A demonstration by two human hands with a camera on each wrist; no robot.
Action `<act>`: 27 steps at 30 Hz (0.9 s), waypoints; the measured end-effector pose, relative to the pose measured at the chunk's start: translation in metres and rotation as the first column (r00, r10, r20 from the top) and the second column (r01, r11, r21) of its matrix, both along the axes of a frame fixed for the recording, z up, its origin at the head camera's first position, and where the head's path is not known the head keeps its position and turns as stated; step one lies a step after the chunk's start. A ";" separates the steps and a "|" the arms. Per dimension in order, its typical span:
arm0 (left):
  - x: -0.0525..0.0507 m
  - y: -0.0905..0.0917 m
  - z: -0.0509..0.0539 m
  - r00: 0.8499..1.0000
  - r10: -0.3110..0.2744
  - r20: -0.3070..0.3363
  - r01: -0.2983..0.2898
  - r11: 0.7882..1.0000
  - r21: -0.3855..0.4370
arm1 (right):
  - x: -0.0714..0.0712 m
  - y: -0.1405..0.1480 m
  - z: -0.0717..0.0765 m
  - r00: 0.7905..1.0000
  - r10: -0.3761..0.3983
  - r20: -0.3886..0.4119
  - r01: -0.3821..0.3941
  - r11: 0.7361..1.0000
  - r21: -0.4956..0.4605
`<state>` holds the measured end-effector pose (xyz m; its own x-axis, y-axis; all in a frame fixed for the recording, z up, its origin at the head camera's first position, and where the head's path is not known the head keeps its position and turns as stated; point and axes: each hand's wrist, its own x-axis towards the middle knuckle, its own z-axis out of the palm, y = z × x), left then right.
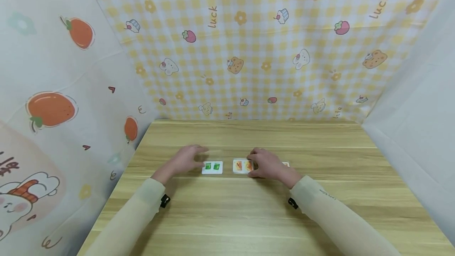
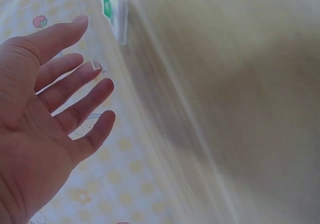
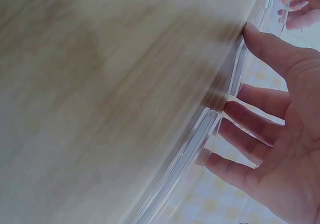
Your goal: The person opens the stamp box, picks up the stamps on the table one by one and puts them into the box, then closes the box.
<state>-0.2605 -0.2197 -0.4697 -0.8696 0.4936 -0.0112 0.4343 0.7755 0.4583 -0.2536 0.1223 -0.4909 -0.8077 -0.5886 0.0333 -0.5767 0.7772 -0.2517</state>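
Note:
On the wooden table lies a white card with two green pictures (image 1: 212, 167), its edge also showing in the left wrist view. My left hand (image 1: 185, 159) is at the card's left side. Between its thumb and fingertips is a thin clear plastic cover (image 2: 93, 59), tilted up from the table. In the middle lies a clear case with a card of orange food pictures (image 1: 239, 166). My right hand (image 1: 267, 164) grips this case, thumb at the near edge and fingertips at the far edge. Another clear card case (image 3: 175, 169) lies beneath my right wrist, mostly hidden in the head view.
The wooden table (image 1: 227, 212) stretches toward me and to both sides. A yellow checked cloth (image 1: 249, 50) hangs behind it. White cloths, the left one (image 1: 89, 121) printed with fruit, border the sides.

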 end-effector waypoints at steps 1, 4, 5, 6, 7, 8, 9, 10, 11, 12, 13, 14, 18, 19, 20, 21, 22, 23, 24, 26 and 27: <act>0.001 -0.002 -0.001 1.000 -0.006 0.002 0.006 1.000 0.005 | 0.000 0.000 0.000 1.000 0.001 -0.002 -0.001 1.000 0.000; 0.005 -0.006 -0.004 1.000 -0.022 0.008 0.022 1.000 0.010 | 0.000 0.001 -0.001 1.000 0.006 -0.005 -0.006 1.000 0.004; 0.006 -0.007 -0.005 1.000 -0.027 0.009 0.027 1.000 0.007 | 0.000 0.001 -0.001 1.000 0.007 -0.003 -0.007 1.000 0.003; 0.007 -0.008 -0.005 0.999 -0.031 0.010 0.031 0.999 0.008 | 0.000 0.001 -0.001 1.000 0.008 -0.001 -0.008 1.000 -0.001; 0.008 -0.009 -0.006 0.999 -0.033 0.011 0.033 0.999 0.009 | 0.000 0.001 -0.001 1.000 0.007 0.003 -0.007 1.000 -0.001; 0.009 -0.009 -0.007 0.999 -0.034 0.013 0.034 0.999 0.012 | 0.000 0.001 -0.001 1.000 0.006 0.005 -0.006 1.000 -0.004; 0.009 -0.009 -0.008 0.999 -0.037 0.011 0.037 0.999 0.012 | 0.000 0.001 0.000 1.000 0.004 0.006 -0.004 1.000 -0.007; 0.010 -0.008 -0.008 0.999 -0.040 0.007 0.039 0.999 0.012 | 0.000 0.001 0.000 1.000 0.001 0.007 -0.001 1.000 -0.003; 0.010 -0.008 -0.009 0.999 -0.042 0.002 0.042 0.999 0.009 | 0.000 0.001 0.000 1.000 -0.001 0.007 0.001 1.000 -0.003; 0.010 -0.008 -0.009 0.999 -0.048 -0.005 0.048 0.999 0.011 | 0.000 0.001 0.000 1.000 -0.003 0.005 0.003 1.000 -0.001; 0.011 -0.007 -0.010 0.999 -0.052 -0.011 0.052 0.999 0.008 | 0.000 0.001 0.001 1.000 -0.005 0.005 0.005 1.000 0.005; 0.011 -0.006 -0.010 0.998 -0.060 -0.019 0.060 0.998 0.006 | 0.000 0.001 0.001 1.000 -0.004 0.002 0.004 1.000 0.004; 0.013 -0.005 -0.012 0.997 -0.075 -0.027 0.075 0.997 -0.002 | 0.000 0.000 0.000 1.000 -0.001 0.000 0.001 1.000 0.012; 0.013 -0.005 -0.013 0.997 -0.071 -0.023 0.071 0.997 -0.007 | 0.000 0.000 0.000 1.000 0.000 -0.001 0.000 1.000 0.012; 0.013 -0.005 -0.013 0.997 -0.070 -0.021 0.070 0.998 -0.009 | 0.000 0.000 0.000 1.000 -0.001 -0.002 0.001 1.000 0.013; 0.013 -0.005 -0.014 0.998 -0.063 -0.015 0.063 0.998 -0.012 | 0.001 0.000 0.000 1.000 -0.002 -0.002 0.002 1.000 0.016; 0.013 -0.004 -0.014 0.998 -0.058 -0.011 0.057 0.998 -0.015 | 0.001 0.000 0.000 1.000 -0.003 -0.004 0.004 1.000 0.016; 0.013 -0.004 -0.015 0.998 -0.054 -0.011 0.054 0.998 -0.015 | 0.001 0.000 0.000 1.000 -0.005 -0.004 0.005 1.000 0.016; 0.013 -0.004 -0.015 0.999 -0.052 -0.012 0.052 0.998 -0.018 | 0.001 0.000 0.000 1.000 -0.005 -0.006 0.005 1.000 0.016; 0.012 -0.003 -0.016 0.998 -0.055 -0.010 0.055 0.998 -0.017 | 0.001 0.000 -0.001 1.000 -0.006 -0.007 0.006 1.000 0.016; 0.013 -0.003 -0.016 0.998 -0.057 -0.009 0.057 0.998 -0.018 | 0.000 0.000 -0.001 1.000 -0.007 -0.007 0.007 1.000 0.017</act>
<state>-0.2479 -0.2226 -0.4859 -0.8403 0.5419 -0.0126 0.4820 0.7576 0.4400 -0.2532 0.1225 -0.4919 -0.8115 -0.5837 0.0287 -0.5731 0.7853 -0.2342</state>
